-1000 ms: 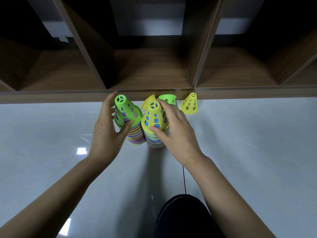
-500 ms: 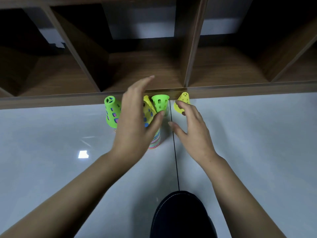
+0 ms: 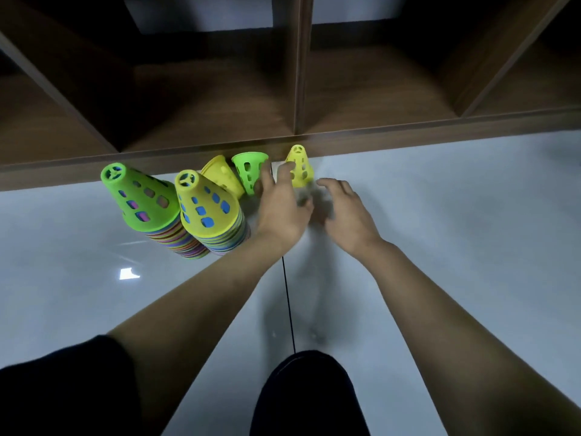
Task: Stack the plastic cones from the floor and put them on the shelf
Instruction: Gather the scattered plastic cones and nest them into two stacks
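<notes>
Right at the foot of the shelf, two tall stacks of cones stand on the floor, one topped green and one topped yellow. Closer to the shelf's front edge sit three loose cones: a tipped yellow cone, an upturned green cone and an upright yellow cone. Both hands hold nothing, fingers loosely spread. The left hand is between the green and upright yellow cones, and the right hand is just beside it. They are too blurred to tell if either touches a cone.
</notes>
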